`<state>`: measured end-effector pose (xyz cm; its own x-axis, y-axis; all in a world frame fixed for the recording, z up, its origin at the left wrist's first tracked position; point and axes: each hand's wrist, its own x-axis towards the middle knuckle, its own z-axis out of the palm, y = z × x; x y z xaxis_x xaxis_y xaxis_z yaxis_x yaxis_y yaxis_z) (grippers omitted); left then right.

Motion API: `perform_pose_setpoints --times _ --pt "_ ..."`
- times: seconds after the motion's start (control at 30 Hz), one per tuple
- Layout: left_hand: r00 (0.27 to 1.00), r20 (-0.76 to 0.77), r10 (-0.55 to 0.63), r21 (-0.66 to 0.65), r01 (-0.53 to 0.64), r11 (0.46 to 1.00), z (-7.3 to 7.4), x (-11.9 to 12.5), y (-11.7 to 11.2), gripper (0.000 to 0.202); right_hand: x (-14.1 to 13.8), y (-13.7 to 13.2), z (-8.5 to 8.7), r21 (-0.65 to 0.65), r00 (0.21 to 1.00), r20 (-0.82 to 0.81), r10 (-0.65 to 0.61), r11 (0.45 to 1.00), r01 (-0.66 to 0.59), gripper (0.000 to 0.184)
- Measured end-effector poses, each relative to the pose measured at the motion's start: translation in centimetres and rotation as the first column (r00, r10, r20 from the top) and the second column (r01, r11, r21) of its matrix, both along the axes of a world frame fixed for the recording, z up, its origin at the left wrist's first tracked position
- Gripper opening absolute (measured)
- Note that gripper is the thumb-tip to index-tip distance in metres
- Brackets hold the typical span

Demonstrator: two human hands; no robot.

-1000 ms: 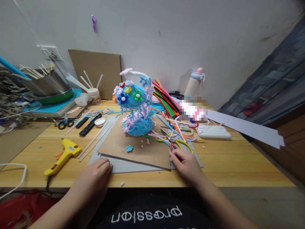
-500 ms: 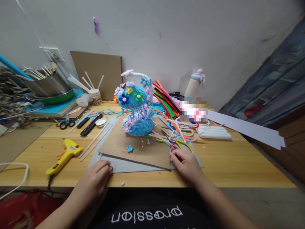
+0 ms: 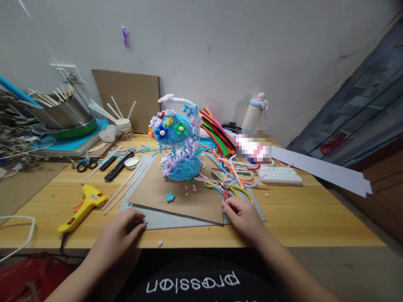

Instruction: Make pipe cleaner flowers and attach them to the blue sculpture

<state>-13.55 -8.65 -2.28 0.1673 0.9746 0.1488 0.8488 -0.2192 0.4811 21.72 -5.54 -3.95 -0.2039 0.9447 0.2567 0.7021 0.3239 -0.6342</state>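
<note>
My left hand (image 3: pixel 127 228) rests near the front edge of the table, its thumb and fingers curled together over a small pale bit too small to name. Beside the right corner of the cardboard sheet (image 3: pixel 189 209), my right hand (image 3: pixel 242 216) lies with its fingers closed; what they hold, if anything, is hidden. Just beyond it are scissors (image 3: pixel 224 184) with red handles. A blue jellyfish-like pipe-cleaner ornament (image 3: pixel 176 134), covered in small flowers, stands on the cardboard. One loose blue flower (image 3: pixel 170 196) lies in front of it.
A yellow glue gun (image 3: pixel 85 207) lies at left, near black-handled scissors (image 3: pixel 87 163). Coloured pipe cleaners (image 3: pixel 218 134) are piled behind on the right, with a white case (image 3: pixel 280 175) and a bottle (image 3: pixel 256 110). A steel pot (image 3: pixel 63 111) of sticks stands at far left.
My left hand has turned, and its thumb and fingers now show a gap between them. My right hand has stayed nearly still. The whole view has shifted slightly.
</note>
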Motion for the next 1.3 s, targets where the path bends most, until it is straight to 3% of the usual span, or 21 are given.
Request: perform_pose_setpoints --times 0.17,0.33,0.5,0.67,0.97,1.3 --pt "0.993 -0.032 -0.112 -0.051 0.110 0.993 0.9 0.2 1.2 0.020 0.0 0.0 -0.1 0.011 1.000 -0.004 0.005 1.000 -0.005 0.026" --pt "0.981 -0.033 -0.192 -0.062 0.190 0.980 0.9 0.8 1.5 0.022 0.1 0.0 0.0 0.018 1.000 -0.001 0.009 1.000 -0.009 0.026" --pt "0.985 -0.063 -0.162 0.100 0.168 0.981 -0.5 1.3 1.0 0.023 0.1 0.0 0.0 0.030 1.000 -0.006 0.021 0.999 -0.021 0.026" --pt "0.980 -0.141 -0.139 0.275 0.174 0.946 -2.1 0.9 0.3 0.014 0.1 0.1 -0.1 0.025 1.000 -0.008 0.023 0.999 -0.023 0.027" --pt "0.938 -0.273 -0.215 0.269 0.289 0.919 -1.1 1.1 -0.5 0.013 0.0 -0.1 0.0 0.000 1.000 -0.004 0.009 1.000 -0.009 0.027" --pt "0.925 -0.315 -0.213 0.347 0.321 0.881 -1.5 0.7 -0.8 0.017 0.0 0.0 0.1 0.010 1.000 0.006 0.017 1.000 -0.017 0.027"
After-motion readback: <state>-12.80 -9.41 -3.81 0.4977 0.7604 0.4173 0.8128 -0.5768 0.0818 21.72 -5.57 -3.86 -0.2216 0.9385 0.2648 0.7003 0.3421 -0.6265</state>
